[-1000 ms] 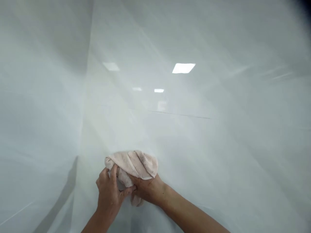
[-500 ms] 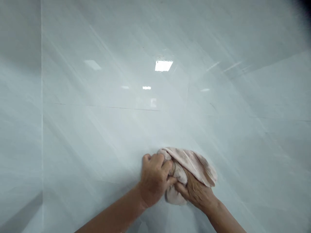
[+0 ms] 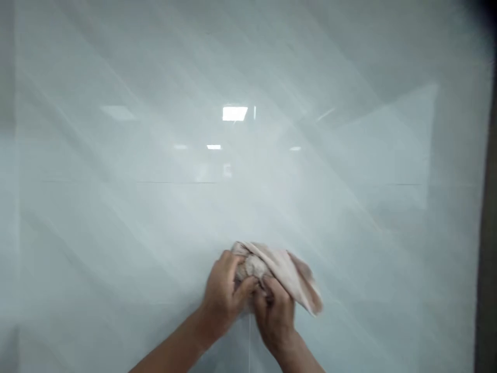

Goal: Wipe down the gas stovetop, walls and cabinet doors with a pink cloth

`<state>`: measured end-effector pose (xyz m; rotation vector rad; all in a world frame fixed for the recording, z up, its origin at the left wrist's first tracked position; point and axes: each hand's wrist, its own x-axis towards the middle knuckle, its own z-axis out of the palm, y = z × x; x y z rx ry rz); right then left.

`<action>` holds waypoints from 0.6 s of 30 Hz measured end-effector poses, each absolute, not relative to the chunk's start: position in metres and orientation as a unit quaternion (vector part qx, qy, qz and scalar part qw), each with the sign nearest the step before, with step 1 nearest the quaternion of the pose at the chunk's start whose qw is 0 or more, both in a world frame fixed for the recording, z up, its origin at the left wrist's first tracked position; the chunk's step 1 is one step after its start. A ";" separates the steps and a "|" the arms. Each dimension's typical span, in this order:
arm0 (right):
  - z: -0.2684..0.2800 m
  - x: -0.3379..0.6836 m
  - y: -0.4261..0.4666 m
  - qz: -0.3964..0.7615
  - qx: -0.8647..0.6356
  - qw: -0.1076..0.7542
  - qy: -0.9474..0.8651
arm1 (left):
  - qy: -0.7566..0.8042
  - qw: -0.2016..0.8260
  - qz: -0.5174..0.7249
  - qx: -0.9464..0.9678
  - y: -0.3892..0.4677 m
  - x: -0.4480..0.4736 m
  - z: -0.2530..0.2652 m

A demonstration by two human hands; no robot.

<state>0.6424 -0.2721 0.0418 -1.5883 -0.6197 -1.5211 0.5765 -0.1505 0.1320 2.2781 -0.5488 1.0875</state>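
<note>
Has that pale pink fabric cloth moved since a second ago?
Yes: the cloth is farther right, away from the vertical pale-grey wall corner on the left.

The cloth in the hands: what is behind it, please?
Around the cloth, a glossy, pale streaked surface shows behind it. Whatever the cloth, left hand and right hand cover is hidden.

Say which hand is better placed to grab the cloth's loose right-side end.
Right hand, probably: the loose end of the cloth sticks out just beyond it, while the left hand is at the bunched opposite side, farther away.
</note>
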 end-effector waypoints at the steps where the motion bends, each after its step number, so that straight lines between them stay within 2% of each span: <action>1: 0.040 0.646 -0.259 -0.628 -0.627 0.390 -0.245 | -0.202 0.285 0.418 0.839 -0.142 0.573 0.136; 4: 0.042 0.662 -0.228 -0.668 -0.637 0.282 -0.259 | -0.162 0.298 0.436 0.833 -0.111 0.568 0.145; 7: 0.071 0.675 -0.216 -0.654 -0.661 0.208 -0.304 | -0.122 0.289 0.491 0.813 -0.085 0.571 0.152; 9: 0.106 0.677 -0.218 -0.622 -0.686 0.183 -0.330 | -0.131 0.249 0.581 0.764 -0.074 0.574 0.160; 11: 0.148 0.679 -0.228 -0.596 -0.710 0.166 -0.335 | -0.154 0.157 0.646 0.731 -0.067 0.579 0.172; 15: 0.228 0.702 -0.285 -0.601 -0.725 0.181 -0.284 | -0.199 -0.075 0.685 0.697 -0.056 0.604 0.194; 18: 0.260 0.739 -0.370 -0.645 -0.697 0.268 -0.159 | -0.215 -0.141 0.700 0.666 -0.048 0.624 0.198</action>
